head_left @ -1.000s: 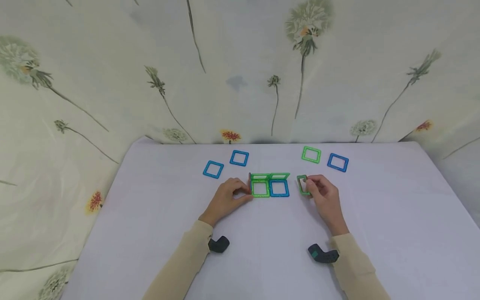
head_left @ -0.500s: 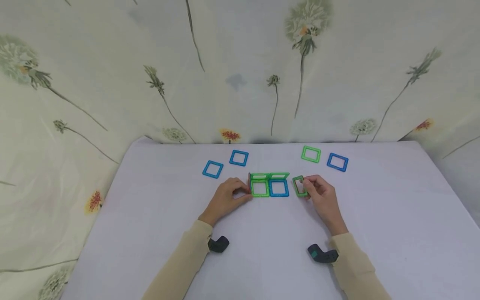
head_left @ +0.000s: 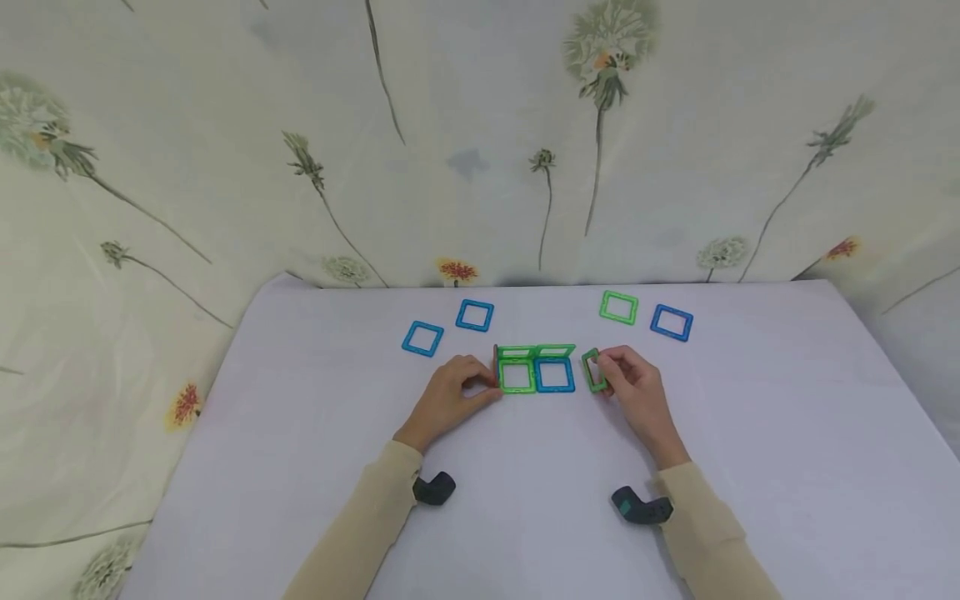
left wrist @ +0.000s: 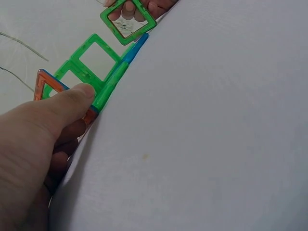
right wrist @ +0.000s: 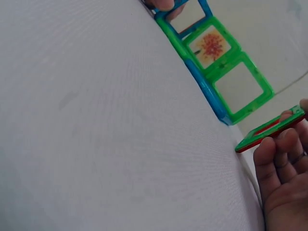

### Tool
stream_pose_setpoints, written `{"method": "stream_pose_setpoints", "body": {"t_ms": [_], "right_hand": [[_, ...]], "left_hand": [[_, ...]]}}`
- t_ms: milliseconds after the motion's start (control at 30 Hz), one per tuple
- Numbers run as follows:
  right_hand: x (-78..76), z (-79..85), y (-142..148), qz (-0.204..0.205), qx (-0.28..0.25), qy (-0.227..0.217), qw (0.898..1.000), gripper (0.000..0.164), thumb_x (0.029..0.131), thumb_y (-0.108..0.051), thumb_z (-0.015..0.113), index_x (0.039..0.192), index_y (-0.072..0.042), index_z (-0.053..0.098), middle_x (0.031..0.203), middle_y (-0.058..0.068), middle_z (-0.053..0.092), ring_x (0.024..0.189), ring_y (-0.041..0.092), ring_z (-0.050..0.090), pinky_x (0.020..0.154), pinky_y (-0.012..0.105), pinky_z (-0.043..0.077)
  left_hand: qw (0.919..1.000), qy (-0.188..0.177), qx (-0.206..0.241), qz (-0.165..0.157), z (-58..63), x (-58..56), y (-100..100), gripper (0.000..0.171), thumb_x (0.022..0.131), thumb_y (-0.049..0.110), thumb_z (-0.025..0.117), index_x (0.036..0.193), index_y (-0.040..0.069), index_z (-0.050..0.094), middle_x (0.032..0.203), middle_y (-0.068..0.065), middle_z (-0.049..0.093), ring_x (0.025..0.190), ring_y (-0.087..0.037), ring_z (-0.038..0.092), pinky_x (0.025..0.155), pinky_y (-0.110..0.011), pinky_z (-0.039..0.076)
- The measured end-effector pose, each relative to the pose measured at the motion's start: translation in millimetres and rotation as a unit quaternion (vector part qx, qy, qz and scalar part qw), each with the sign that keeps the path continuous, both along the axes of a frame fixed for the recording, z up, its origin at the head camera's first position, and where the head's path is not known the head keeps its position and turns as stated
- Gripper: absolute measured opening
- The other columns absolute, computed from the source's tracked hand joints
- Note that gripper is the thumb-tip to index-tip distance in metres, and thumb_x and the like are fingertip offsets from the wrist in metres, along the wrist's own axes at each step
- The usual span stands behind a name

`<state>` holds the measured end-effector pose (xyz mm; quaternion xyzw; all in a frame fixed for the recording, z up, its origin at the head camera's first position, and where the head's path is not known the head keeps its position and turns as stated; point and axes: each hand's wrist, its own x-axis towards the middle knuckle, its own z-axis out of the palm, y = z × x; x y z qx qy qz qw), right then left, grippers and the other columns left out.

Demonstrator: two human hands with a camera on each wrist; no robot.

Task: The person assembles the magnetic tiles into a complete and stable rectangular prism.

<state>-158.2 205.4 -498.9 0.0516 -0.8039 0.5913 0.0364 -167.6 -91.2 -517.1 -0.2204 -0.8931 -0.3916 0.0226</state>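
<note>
In the head view, a flat green magnetic tile (head_left: pixel 517 390) and a flat blue magnetic tile (head_left: pixel 555 389) lie side by side. Two green tiles (right wrist: pixel 264 95) stand upright along their far edges. At the left end stands a red-and-blue magnetic tile (left wrist: pixel 52 80), which my left hand (head_left: pixel 446 398) pinches between thumb and fingers. My right hand (head_left: pixel 637 392) holds a green-and-red magnetic tile (right wrist: pixel 269 131) by its right side. That tile is tilted upright just right of the blue one, with a small gap between them.
Two loose blue tiles (head_left: pixel 476 327) lie at the back left of the white table (head_left: pixel 525 500). Toward the back right are a loose green tile (head_left: pixel 618 320) and another blue one (head_left: pixel 671 335). A flowered cloth (head_left: pixel 420 208) rises behind the table.
My right hand has brought its green-and-red tile left, closer to the flat blue tile, and turned it more edge-on. The left hand has kept its place at the red-and-blue tile.
</note>
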Motion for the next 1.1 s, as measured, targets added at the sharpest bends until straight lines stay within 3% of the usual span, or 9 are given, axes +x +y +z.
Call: {"method": "stream_pose_setpoints", "body": {"t_ms": [167,400,533,900,1100], "right_hand": [[1.8,11.0,-5,0.012,-0.01,-0.016,1.0,0.03,0.097,-0.025,0.052,0.109,0.001,0.059,0.093,0.024,0.057,0.065,0.013,0.052,0.057,0.02,0.048],[-8.7,-8.9,0,0.002,0.006,-0.021,1.0,0.032,0.097,-0.036,0.051,0.107,-0.007,0.06,0.093,0.015,0.06,0.064,0.011,0.052,0.057,0.021,0.05],[-11.1,-9.8,0,0.006,-0.003,-0.026,1.0,0.031,0.097,-0.034,0.052,0.107,-0.006,0.06,0.094,0.015,0.062,0.064,0.011,0.052,0.055,0.022,0.049],[-1.7,20.8,-14,0.017,-0.016,-0.026,0.999,0.028,0.098,-0.02,0.051,0.106,0.007,0.057,0.089,0.029,0.057,0.059,0.019,0.052,0.052,0.026,0.047],[-1.7,22.5,-16,0.009,-0.007,-0.023,1.0,0.029,0.098,-0.021,0.051,0.105,0.006,0.057,0.086,0.029,0.056,0.058,0.022,0.051,0.05,0.027,0.047]], "left_hand": [[1.0,0.007,0.003,-0.001,0.5,1.0,0,0.014,0.082,0.028,0.074,0.093,0.024,0.067,0.09,0.014,0.062,0.084,-0.002,0.048,0.075,-0.02,0.045],[1.0,0.006,0.007,-0.001,1.1,1.5,0,0.014,0.082,0.028,0.074,0.093,0.025,0.067,0.09,0.015,0.062,0.085,-0.001,0.048,0.075,-0.019,0.046],[0.9999,0.007,0.008,-0.003,1.1,0.7,0,0.014,0.082,0.028,0.074,0.093,0.024,0.067,0.09,0.015,0.062,0.085,-0.001,0.048,0.075,-0.019,0.046],[1.0,0.003,0.005,0.002,3.6,2.5,0,0.014,0.082,0.027,0.074,0.094,0.024,0.067,0.091,0.014,0.062,0.086,-0.002,0.049,0.076,-0.02,0.047],[0.9999,0.007,0.007,0.001,2.7,1.7,1,0.014,0.082,0.027,0.074,0.094,0.024,0.067,0.091,0.013,0.062,0.087,-0.002,0.049,0.077,-0.02,0.047]]}}
